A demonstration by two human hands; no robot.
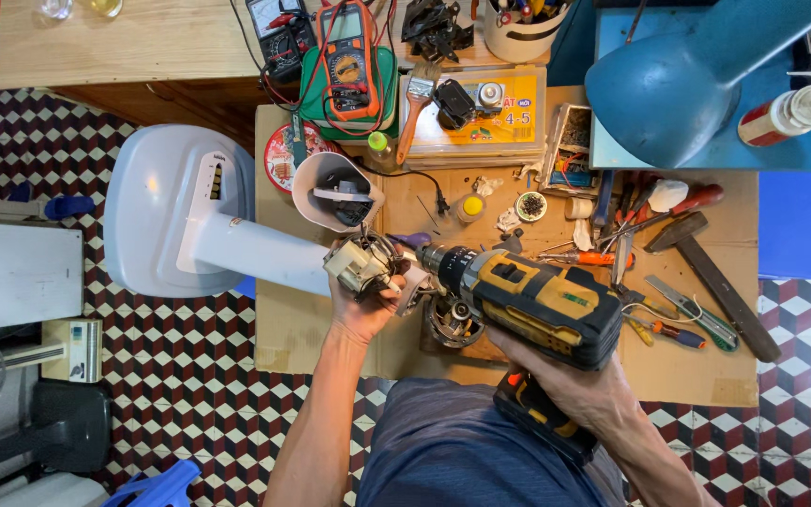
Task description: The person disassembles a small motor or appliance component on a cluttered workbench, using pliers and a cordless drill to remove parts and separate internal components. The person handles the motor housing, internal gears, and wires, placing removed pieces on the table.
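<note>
The fingers of the left hand [366,305] are clamped around a small electric motor [360,264] with copper windings, holding it up at the centre of the frame, at the end of a white fan stand column [255,252]. That column runs up and left to a pale oval fan base [147,221] lying over the checkered floor [190,366]. The fingers of the right hand [579,383] are closed around the grip of a yellow and black cordless drill [527,300]; its chuck points left and its tip meets the motor just beside the left thumb.

Below the drill's nose, a second round motor part [452,324] sits on the cardboard-covered worktop [687,371]. Just above the motor lies a white cone-shaped fan housing [335,191], open end toward the camera. In the upper middle of the frame an orange multimeter [349,58] rests on a green box [310,99], with a paintbrush [415,103] to its right. A blue desk lamp [673,80] fills the upper right. Right of centre, a hammer [711,277], screwdrivers [673,330] and pliers [706,321] are scattered over the cardboard.
</note>
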